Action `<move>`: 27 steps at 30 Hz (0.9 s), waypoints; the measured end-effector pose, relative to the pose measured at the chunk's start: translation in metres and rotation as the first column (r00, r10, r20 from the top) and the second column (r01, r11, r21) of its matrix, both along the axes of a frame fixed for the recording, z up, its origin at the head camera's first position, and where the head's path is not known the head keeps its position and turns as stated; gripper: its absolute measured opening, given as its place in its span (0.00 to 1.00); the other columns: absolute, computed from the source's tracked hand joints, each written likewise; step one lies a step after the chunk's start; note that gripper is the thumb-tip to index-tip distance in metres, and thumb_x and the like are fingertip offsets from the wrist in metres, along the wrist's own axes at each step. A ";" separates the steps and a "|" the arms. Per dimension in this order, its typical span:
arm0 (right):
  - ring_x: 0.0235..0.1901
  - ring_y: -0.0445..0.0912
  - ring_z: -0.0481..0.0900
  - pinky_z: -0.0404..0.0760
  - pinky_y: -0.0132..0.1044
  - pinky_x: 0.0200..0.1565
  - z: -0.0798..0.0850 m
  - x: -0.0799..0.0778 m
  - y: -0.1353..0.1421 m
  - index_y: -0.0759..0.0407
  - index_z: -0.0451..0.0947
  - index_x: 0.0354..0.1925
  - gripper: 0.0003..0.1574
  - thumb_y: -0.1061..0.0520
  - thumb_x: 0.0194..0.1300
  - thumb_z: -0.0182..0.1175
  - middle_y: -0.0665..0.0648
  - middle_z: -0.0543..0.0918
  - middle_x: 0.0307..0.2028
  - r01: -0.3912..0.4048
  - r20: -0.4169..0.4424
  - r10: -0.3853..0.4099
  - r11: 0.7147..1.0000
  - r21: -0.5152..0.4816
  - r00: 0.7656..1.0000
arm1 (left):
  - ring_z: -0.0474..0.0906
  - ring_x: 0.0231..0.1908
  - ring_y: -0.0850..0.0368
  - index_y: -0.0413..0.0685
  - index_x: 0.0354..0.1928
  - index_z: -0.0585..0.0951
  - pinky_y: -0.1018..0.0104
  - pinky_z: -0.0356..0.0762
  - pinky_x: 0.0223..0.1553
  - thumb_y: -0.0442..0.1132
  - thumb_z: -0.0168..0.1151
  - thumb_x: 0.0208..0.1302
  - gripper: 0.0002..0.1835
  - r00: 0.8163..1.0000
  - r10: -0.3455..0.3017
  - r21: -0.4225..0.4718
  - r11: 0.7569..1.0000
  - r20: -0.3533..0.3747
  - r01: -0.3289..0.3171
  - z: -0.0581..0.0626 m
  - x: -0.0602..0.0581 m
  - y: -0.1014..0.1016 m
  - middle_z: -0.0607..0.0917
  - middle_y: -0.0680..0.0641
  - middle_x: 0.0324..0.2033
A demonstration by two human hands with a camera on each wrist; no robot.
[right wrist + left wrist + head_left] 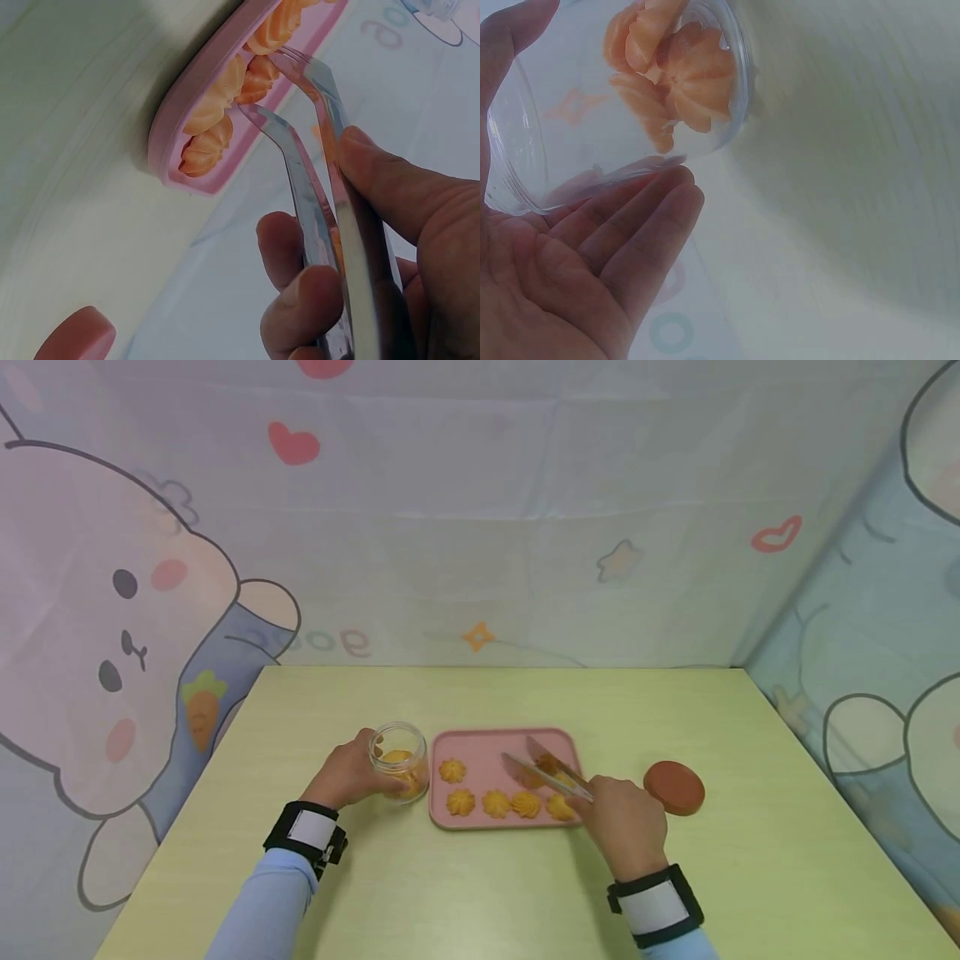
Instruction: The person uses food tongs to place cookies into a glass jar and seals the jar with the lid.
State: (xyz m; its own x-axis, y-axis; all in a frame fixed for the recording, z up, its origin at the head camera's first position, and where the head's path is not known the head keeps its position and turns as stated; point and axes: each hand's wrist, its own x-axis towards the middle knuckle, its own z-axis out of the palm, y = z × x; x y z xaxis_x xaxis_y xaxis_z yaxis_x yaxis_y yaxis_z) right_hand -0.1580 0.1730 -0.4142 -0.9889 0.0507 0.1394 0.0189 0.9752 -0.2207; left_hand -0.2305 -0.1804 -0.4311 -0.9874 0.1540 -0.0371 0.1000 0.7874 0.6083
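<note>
My left hand point(352, 774) holds a clear glass jar point(424, 762) upright, thumb on one side and fingers on the other. Several yellow piped cookies point(697, 79) lie at the jar's bottom. To its right is a pink tray point(480, 745) with more cookies point(461, 802) on it. My right hand point(628, 822) grips metal tongs point(304, 180) over the tray's right end. In the right wrist view the tong tips stand on either side of one cookie point(260, 79); whether they squeeze it I cannot tell.
A round reddish-brown lid point(674, 787) lies on the table right of the tray, close to my right hand. The pale yellow-green table point(480, 893) ends at a printed cloth backdrop point(465, 527) behind and another on the right.
</note>
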 end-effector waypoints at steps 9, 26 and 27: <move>0.10 0.45 0.68 0.58 0.35 0.09 0.004 0.004 -0.002 0.59 0.78 0.20 0.22 0.43 0.52 0.69 0.53 0.71 0.10 0.005 0.024 -0.005 1.000 0.003 1.000 | 0.77 0.39 0.47 0.33 0.56 0.68 0.50 0.77 0.42 0.52 0.78 0.37 0.47 1.000 0.005 -0.006 1.000 0.006 -0.005 0.002 0.000 0.000 0.83 0.38 0.40; 0.09 0.45 0.68 0.60 0.36 0.09 0.005 0.005 -0.005 0.58 0.78 0.17 0.21 0.44 0.51 0.70 0.52 0.71 0.09 -0.015 -0.004 0.015 1.000 0.017 1.000 | 0.77 0.38 0.47 0.33 0.56 0.68 0.50 0.77 0.42 0.53 0.78 0.37 0.47 1.000 0.001 -0.017 1.000 0.001 -0.001 -0.001 -0.002 0.000 0.82 0.39 0.40; 0.09 0.44 0.68 0.60 0.35 0.08 0.005 0.005 -0.005 0.58 0.78 0.17 0.21 0.44 0.51 0.70 0.52 0.71 0.09 -0.015 -0.009 0.015 1.000 0.017 1.000 | 0.77 0.38 0.47 0.33 0.56 0.68 0.50 0.77 0.42 0.53 0.78 0.37 0.47 1.000 0.001 -0.018 1.000 0.001 -0.001 -0.001 -0.002 0.000 0.82 0.39 0.40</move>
